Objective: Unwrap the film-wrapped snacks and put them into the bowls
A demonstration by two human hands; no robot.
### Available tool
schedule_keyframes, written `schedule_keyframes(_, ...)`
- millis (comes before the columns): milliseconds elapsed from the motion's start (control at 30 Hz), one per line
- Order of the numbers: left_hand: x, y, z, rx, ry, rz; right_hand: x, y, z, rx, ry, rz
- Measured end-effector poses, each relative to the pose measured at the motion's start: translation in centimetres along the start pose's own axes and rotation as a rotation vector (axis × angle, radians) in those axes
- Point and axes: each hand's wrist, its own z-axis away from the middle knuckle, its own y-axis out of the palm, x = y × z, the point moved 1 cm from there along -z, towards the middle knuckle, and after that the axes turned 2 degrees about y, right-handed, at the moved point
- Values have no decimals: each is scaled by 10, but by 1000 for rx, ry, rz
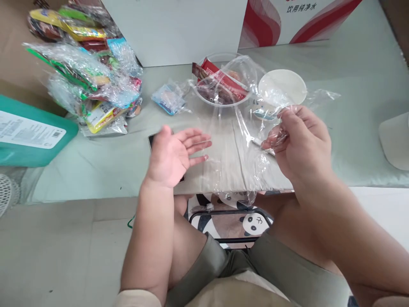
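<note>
My left hand (175,155) is open, palm up, fingers stretched toward a clear plastic bag (230,145) that lies over the table edge. A dark phone (152,140) shows just behind that hand. My right hand (300,145) is closed in a pinch on the right side of the clear plastic bag, lifting the film a little. Behind the bag stands a clear bowl (220,91) holding red snack packets. Beside it, behind my right hand, is a white round lid (283,87).
A heap of wrapped snack packets (89,76) lies at the back left beside a green box (28,132). A small blue packet (168,99) lies near the bowl. A white and red carton (281,21) stands at the back. A panda-print stool (236,219) is between my knees.
</note>
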Motion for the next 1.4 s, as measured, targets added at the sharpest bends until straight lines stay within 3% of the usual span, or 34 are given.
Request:
schedule_keyframes(100,21,11,-1,121,-85,-132,-6,-6,-3,-123,18,-79)
schedule_keyframes(233,38,22,-6,-8,-43,-252,-18,-15,-8,-211,31,-115)
schedule_keyframes(400,39,28,-14,-156,56,-230,-17,-24,-17,-351,48,-176)
schedule_keyframes(633,32,24,-12,-160,194,-535,-12,-36,-28,-313,-24,-175)
schedule_keyframes(767,25,9,-11,-204,228,-481,-12,-43,-32,-340,-27,-124)
schedule_keyframes(933,12,5,-9,-223,276,-191,-14,-50,-38,-368,-3,-106)
schedule_keyframes(1033,6,12,-8,-211,258,13,-18,-52,-37,-245,-4,-197)
schedule_keyframes(1133,3,17,-9,-294,193,174,-23,-49,-27,72,57,-211)
schedule_keyframes(1233,3,21,-11,-396,135,306,-31,-42,-12,315,169,-64)
schedule_keyframes(1300,3,22,-12,-431,130,373,-36,-38,-5,370,150,43)
schedule_keyframes(1400,4,21,-13,-470,145,404,-39,-36,-4,262,15,-9)
